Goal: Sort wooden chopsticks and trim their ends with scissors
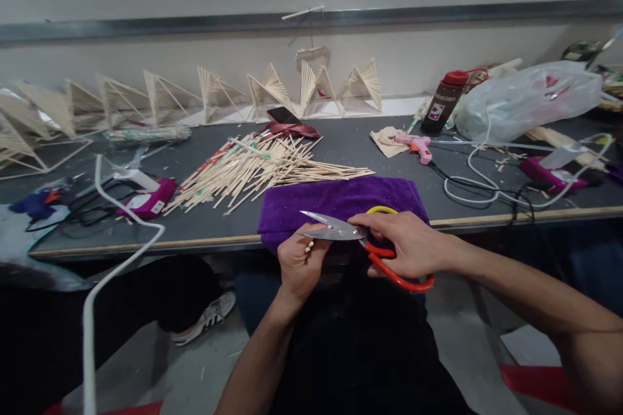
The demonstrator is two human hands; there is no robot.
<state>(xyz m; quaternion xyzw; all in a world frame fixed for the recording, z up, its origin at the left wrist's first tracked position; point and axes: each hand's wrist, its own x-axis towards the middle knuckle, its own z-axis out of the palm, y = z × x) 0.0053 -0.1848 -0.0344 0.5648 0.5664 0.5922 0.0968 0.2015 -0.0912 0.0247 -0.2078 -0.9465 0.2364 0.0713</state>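
Watching remotely through the head camera. Step in hand, as I judge it: trimming thin pale wooden sticks (309,247), which are in the left hand (299,264) just in front of the surface's near edge. The steel scissors with red and yellow handles (343,231) have their blades parted, and a stick tip shows between them. I'd say the next move calls for a firm squeeze of the handles, left fingertips clear of the lower blade.

Pose: left forearm slants up and inward, fingers curled, thumb and forefinger pinching the sticks; I cannot tell how many. Right hand (413,243) comes in from the right, knuckles up, fingers wrapped about the handles.

Beneath the scissors, a folded purple cloth (341,194) drapes over the near edge of the dark grey surface (341,155). Beyond its left corner, a loose heap of pale wooden sticks (257,168). Toward the right edge, a pink glue gun (419,145); farther back, a dark bottle with a red lid (440,105). Along the far edge, I note a row of fan-shaped pale stick frames (275,94).
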